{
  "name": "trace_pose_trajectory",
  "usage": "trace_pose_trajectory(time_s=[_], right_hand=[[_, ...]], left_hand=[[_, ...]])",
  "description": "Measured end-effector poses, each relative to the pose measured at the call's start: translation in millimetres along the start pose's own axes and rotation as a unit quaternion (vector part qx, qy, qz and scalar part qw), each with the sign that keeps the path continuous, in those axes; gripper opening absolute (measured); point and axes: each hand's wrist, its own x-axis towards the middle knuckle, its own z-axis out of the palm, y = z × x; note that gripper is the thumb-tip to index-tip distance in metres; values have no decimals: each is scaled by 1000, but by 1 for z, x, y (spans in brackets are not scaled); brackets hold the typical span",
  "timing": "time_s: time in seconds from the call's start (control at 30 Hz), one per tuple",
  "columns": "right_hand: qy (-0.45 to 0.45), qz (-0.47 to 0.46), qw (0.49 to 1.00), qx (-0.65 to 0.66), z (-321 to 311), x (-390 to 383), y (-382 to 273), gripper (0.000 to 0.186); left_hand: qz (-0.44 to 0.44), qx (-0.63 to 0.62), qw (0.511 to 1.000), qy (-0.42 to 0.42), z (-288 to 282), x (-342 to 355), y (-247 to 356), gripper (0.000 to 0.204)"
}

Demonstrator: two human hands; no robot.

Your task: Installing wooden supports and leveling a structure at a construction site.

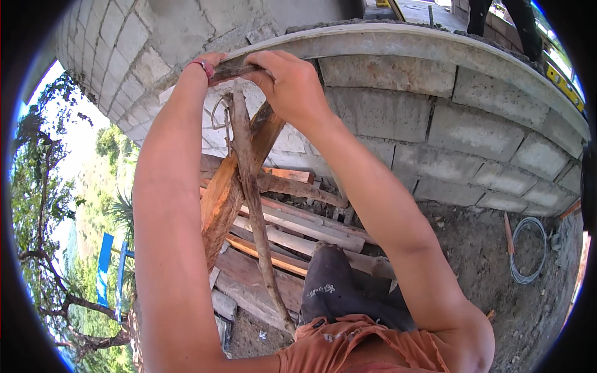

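A rough, dark brown strip of wood [229, 73] sits in the upper left-centre of the frame, near the left stretch of a long, pale, curving board [385, 42] that runs along the top of a grey concrete-block wall [392, 121]. The person's bare right hand [285, 79] has its fingers and thumb pinched on the strip's right end, knuckles up. The bare left hand [214, 58], with a reddish band [204, 67] at its wrist, is at the strip's left end; its fingers are mostly hidden from me, so I cannot tell whether they grip. Just below the hands, a slim, crooked, grey-brown branch [252, 180] slants down to the lower centre, crossing in front of a thick, orange-brown squared timber [222, 196] that leans the other way. Behind these, weathered boards [311, 227] lie stacked in the middle of the frame, close to the person's knee in dark trousers [329, 280]; an orange shirt [357, 342] fills the bottom centre. At the right, a loose coil of grey wire [524, 278] lies on bare brown soil [463, 248]. Upper right, a yellow spirit level [563, 88] is by the board, near another person's dark-clad legs [523, 28].
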Motion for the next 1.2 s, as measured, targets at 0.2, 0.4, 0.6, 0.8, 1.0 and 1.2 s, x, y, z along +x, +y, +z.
trace_pose_trajectory(time_s=[0.2, 0.4, 0.6, 0.8, 1.0, 1.2], right_hand=[[-84, -28, 996, 20, 23, -4, 14, 22], [-85, -35, 995, 24, 32, -7, 11, 20], [-144, -28, 989, -10, 39, -12, 17, 18], [-246, 35, 968, -19, 30, -40, 19, 15], [-236, 10, 972, -15, 17, -47, 16, 18], [-338, 56, 936, -74, -3, -46, 8, 26]], left_hand=[[33, -111, 993, 36, 13, -11, -5, 44], [-23, -217, 976, -16, -6, -6, -10, 41], [10, -178, 983, -40, 8, -9, -12, 38], [37, -206, 974, -87, 3, 26, -30, 38], [-3, -224, 968, -110, 2, 31, -38, 36], [7, -213, 973, -88, 8, -1, -30, 40]])
